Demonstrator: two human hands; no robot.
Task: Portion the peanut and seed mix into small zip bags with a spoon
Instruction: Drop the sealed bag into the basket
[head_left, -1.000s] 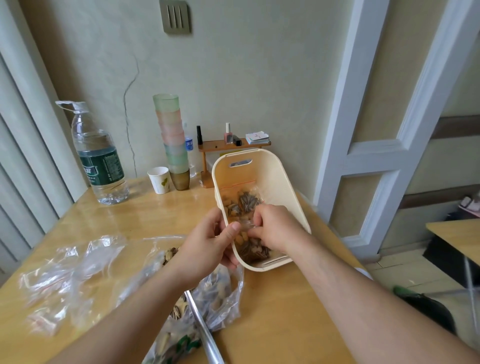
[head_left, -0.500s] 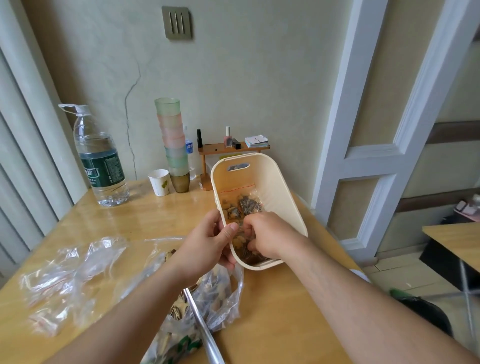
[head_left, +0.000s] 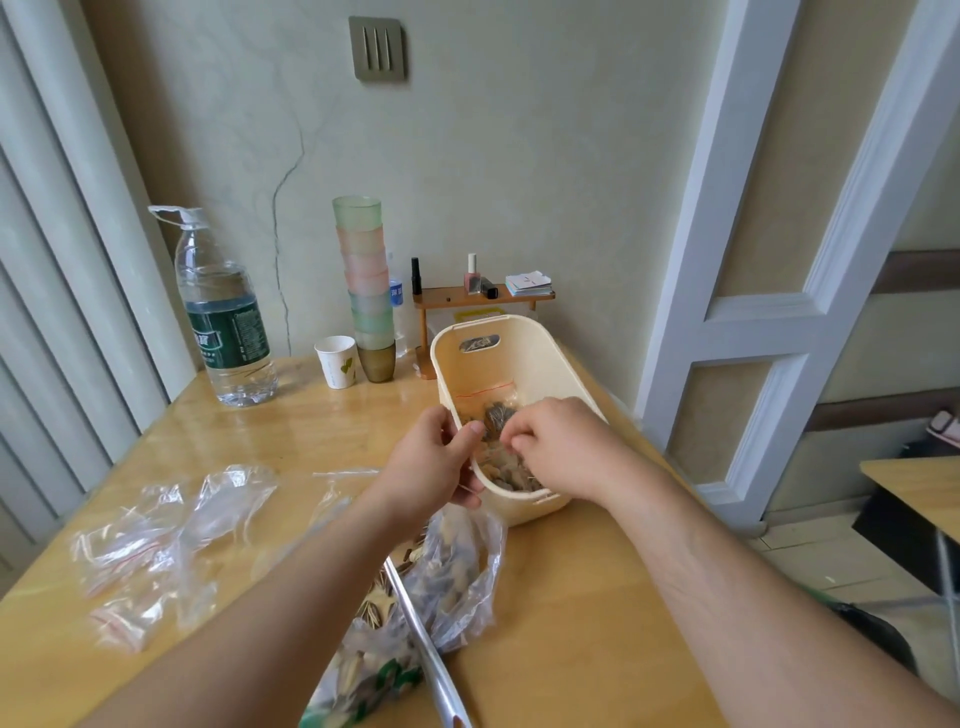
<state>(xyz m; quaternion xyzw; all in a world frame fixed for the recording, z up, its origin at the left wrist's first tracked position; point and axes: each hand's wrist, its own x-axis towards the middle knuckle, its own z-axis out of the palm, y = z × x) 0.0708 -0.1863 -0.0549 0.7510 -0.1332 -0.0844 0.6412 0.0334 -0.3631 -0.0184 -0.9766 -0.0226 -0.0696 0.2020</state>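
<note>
Head view. Both hands work over the near end of the cream oval plastic basket (head_left: 519, 358), which sits toward the far right edge of the yellow wooden worktop (head_left: 322, 426). Left hand (head_left: 434, 465) and right hand (head_left: 558, 449) pinch the top of a small clear filled zip bag (head_left: 501, 470) lying in the basket. Another filled bag with a red zip line (head_left: 485, 397) lies behind it.

Step in hand, judged: sealing a portion.

Source: large clear plastic bag of peanut and seed mix (head_left: 441, 577), near edge, long metal spoon handle (head_left: 423, 649) lying across it. Empty small clear zip bags (head_left: 150, 545) lie at the left.

Next move calls for releasing the sealed bag, taking an empty one, and picking up the spoon.
</note>
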